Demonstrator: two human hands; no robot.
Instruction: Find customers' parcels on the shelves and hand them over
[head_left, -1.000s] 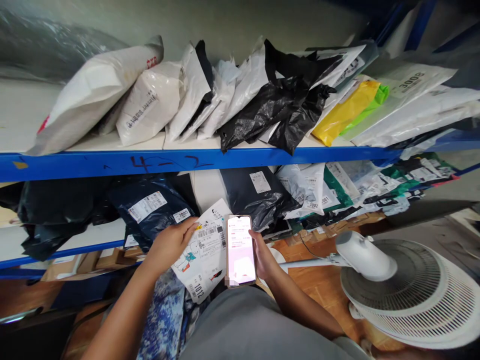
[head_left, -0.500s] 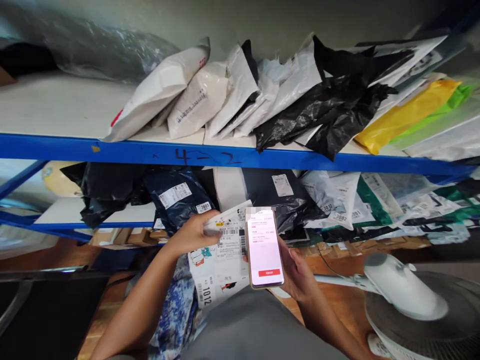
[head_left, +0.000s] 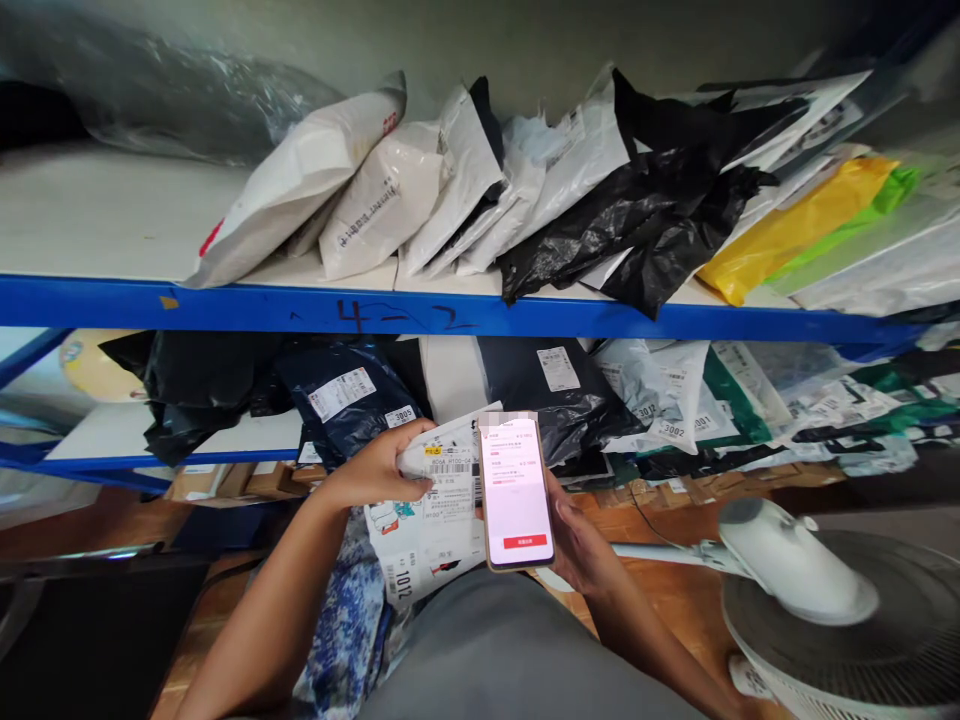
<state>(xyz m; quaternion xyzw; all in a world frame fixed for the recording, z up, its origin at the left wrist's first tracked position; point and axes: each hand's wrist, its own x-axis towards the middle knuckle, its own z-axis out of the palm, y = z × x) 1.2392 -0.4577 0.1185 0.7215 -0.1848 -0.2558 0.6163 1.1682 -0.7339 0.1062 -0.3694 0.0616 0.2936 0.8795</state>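
My left hand (head_left: 386,466) is closed on the upper left edge of a white parcel bag (head_left: 431,530), thumb over its front. The parcel carries a printed shipping label and a sticker numbered 1012. In my right hand (head_left: 581,540) is a smartphone (head_left: 520,510), upright with its lit screen facing me; the fingers are partly hidden behind it. A red button shows near the bottom of the screen. The phone covers the right edge of the parcel.
A blue-edged shelf (head_left: 570,318) marked 4-2 crosses ahead, with white, black and yellow mailer bags (head_left: 802,230) leaning on it. Below lie dark parcels (head_left: 345,395) and cardboard boxes (head_left: 232,480). A white fan (head_left: 802,565) stands at right, a black surface (head_left: 97,640) at left.
The view has shifted slightly, so the shelf and parcels appear a little further left. Both hands keep their hold on the parcel and smartphone.
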